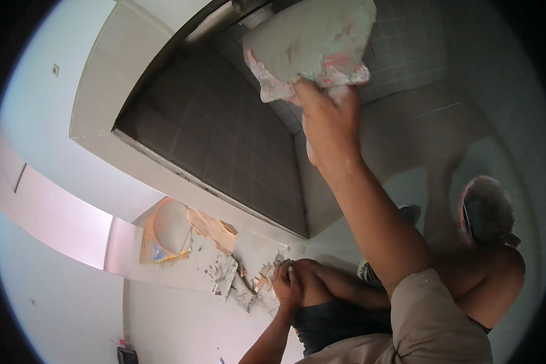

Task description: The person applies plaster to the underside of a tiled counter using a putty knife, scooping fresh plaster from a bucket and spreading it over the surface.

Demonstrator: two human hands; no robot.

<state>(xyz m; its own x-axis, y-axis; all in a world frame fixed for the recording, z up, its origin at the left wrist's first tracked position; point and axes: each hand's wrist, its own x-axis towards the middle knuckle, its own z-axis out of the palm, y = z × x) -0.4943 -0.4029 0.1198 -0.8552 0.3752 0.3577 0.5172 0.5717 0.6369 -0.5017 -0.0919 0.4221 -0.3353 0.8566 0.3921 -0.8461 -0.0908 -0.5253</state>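
My right arm reaches up and forward, and my right hand (333,121) is closed round the handle of a wide, flat scoop-like tool (312,45). The tool looks like a dustpan, caked in pale grey plaster, with red showing through near its handle end. It is held up in front of the dark tiled wall panel (218,127); I cannot tell whether it touches anything there. My left hand (288,284) rests on my bent left knee, holding nothing, its fingers lying over the knee.
A plaster-smeared bucket (490,212) with a reddish rim stands on the right by my right knee. Broken tile pieces and rubble (242,282) lie on the floor at my left. Beyond them are a brown board (213,229) and an orange hoop-shaped rim (158,221).
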